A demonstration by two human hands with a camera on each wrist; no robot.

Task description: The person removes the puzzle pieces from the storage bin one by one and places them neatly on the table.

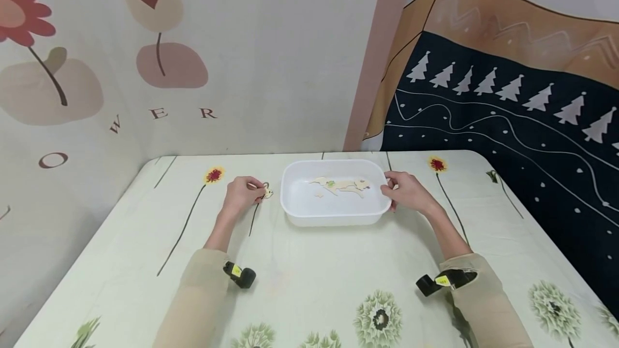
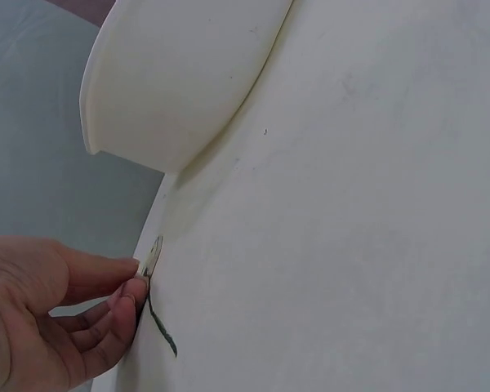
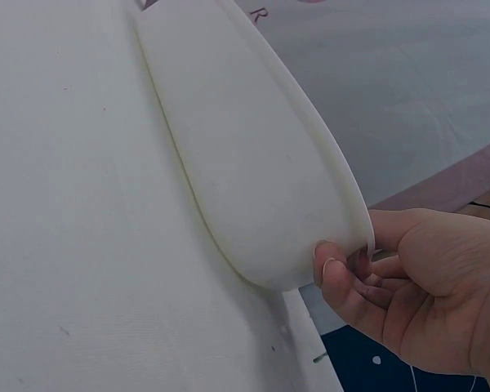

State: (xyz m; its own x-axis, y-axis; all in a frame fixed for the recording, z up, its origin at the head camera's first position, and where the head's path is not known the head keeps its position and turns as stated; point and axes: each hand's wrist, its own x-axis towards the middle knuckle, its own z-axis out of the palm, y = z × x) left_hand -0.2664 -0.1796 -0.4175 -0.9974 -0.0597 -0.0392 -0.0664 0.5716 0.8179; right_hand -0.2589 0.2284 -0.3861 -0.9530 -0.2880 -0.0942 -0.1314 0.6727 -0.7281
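Between thumb and fingers, my left hand (image 1: pixel 240 196) pinches a small flat cream-coloured piece (image 1: pixel 268 193) with dark markings, just left of a white plastic tub (image 1: pixel 333 220). Seen in the left wrist view, the piece (image 2: pixel 153 253) stands on edge at the fingertips; most of it is hidden by them. My right hand (image 1: pixel 409 192) grips the tub's right end, thumb over the rim and fingers against the outer wall, as the right wrist view shows. Inside the tub lie thin cream pieces (image 1: pixel 342 185) forming an animal-like shape with a green patch. A tiny separate piece (image 1: pixel 319 195) lies near them.
The tub stands on a table under a pale cloth (image 1: pixel 309 267) printed with flowers and stems. Behind the table's far edge hangs a printed fabric wall (image 1: pixel 290 69), with a dark tree-patterned part (image 1: pixel 483 106) on the right. Each sleeve carries a black wrist camera (image 1: pixel 240 275).
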